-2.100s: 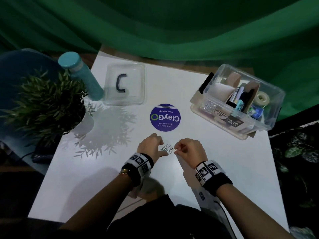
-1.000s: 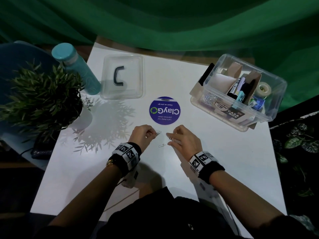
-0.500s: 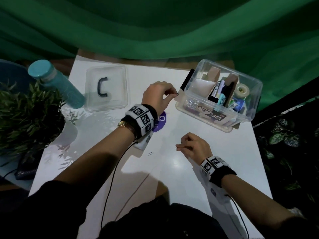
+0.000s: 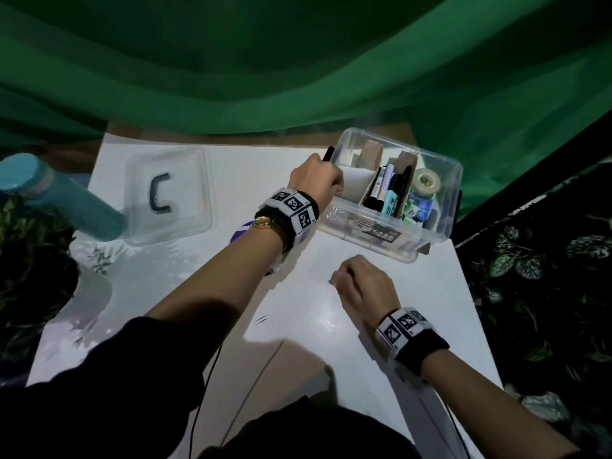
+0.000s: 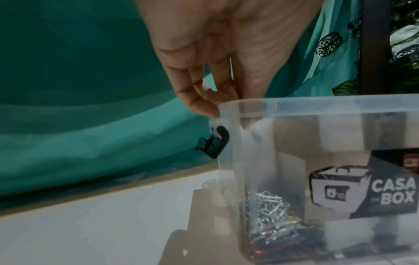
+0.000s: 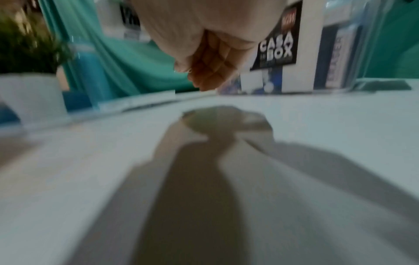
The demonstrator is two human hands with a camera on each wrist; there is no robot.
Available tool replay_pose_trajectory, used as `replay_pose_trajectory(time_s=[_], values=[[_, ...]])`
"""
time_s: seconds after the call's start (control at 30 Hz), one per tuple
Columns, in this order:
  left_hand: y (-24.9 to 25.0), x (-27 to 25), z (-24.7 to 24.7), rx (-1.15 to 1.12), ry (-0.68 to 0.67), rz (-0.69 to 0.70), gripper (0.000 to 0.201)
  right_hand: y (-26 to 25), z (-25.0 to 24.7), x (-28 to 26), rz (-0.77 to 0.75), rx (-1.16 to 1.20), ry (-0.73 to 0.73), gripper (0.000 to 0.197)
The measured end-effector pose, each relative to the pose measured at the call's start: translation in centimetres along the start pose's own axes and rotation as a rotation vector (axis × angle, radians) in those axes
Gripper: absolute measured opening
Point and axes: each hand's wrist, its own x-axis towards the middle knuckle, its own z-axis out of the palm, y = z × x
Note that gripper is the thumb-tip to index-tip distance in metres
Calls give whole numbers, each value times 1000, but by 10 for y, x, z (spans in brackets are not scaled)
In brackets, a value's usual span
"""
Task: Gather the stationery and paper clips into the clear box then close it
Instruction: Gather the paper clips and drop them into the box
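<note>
The clear box point(image 4: 394, 197) stands open at the upper right of the frame on the white tabletop point(image 4: 381, 326), with pens, a tape roll and cardboard dividers inside and a heap of paper clips point(image 5: 269, 206) in its near-left corner. The left hand point(image 4: 314, 180) is at the box's left rim; in the left wrist view its fingertips point(image 5: 201, 105) are bunched together right at the rim's corner, but whether that grip has a clip in it cannot be made out. The right hand point(image 4: 361, 286) hovers low over the tabletop in the lower middle of the frame, fingers curled into a closed grip; anything pinched there is too small and blurred to tell. One loose paper clip point(image 4: 261, 319) lies on the tabletop left of the right hand. The clear lid point(image 4: 169, 197), with its dark handle, lies flat at the upper left, beside a teal bottle point(image 4: 56, 197).
</note>
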Motion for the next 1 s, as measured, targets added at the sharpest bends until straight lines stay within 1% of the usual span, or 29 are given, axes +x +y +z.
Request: replay_pose_trajectory(time_s=[0.03, 0.07, 0.13, 0.17, 0.2, 0.23, 0.27, 0.33, 0.4, 0.43, 0.5, 0.53, 0.57, 0.6, 0.63, 0.67, 0.73, 0.77, 0.8, 0.83, 0.93, 1.0], values=[[-2, -1, 0, -4, -13, 27, 17, -7, -7, 7, -8, 68, 59, 10], [-5, -6, 1, -33, 9, 67, 22, -15, -17, 16, -19, 135, 127, 11], [-12, -28, 1, -164, 172, 109, 23, -30, -37, 41, -25, 239, 292, 17], [-18, -44, 3, -227, 256, 87, 21, -35, -46, 56, -20, 254, 376, 18], [-25, -65, 8, -278, 304, 30, 19, -40, -55, 71, -19, 250, 444, 17], [-36, -87, 15, -316, 299, -54, 16, -42, -61, 85, -21, 237, 486, 14], [-47, -111, 22, -339, 244, -150, 12, -42, -65, 97, -26, 210, 497, 13], [-68, -158, 36, -331, 74, -316, 8, -38, -67, 115, -9, 63, 465, 14], [-86, -195, 47, -247, -52, -386, 11, -34, -64, 121, 45, -129, 440, 20], [-92, -208, 51, -220, -89, -400, 14, -32, -64, 119, 55, -195, 463, 22], [-100, -227, 58, -233, -125, -428, 20, -33, -60, 103, -9, -250, 534, 22], [-103, -233, 60, -257, -135, -439, 23, -32, -53, 89, -62, -260, 525, 21], [-104, -238, 63, -280, -140, -442, 26, -31, -43, 71, -104, -271, 478, 18], [-104, -241, 65, -292, -142, -444, 28, -28, -32, 50, -118, -286, 408, 16], [-103, -242, 66, -288, -136, -440, 29, -25, -20, 29, -93, -297, 329, 17], [-101, -241, 67, -276, -128, -432, 30, -21, -11, 11, -18, -282, 234, 21], [-96, -240, 69, -244, -112, -408, 29, -13, 4, -14, 237, -194, 48, 33], [-93, -239, 71, -224, -109, -399, 27, -10, 9, -21, 354, -164, -7, 37], [-92, -240, 73, -208, -111, -397, 25, -9, 13, -25, 425, -135, -14, 38], [-91, -241, 75, -198, -111, -398, 21, -9, 16, -27, 455, -91, 12, 35], [-87, -244, 81, -201, -90, -381, 11, -15, 26, -28, 481, 43, 104, 20], [-84, -245, 82, -195, -84, -358, 11, -19, 30, -28, 522, 93, 133, 11]])
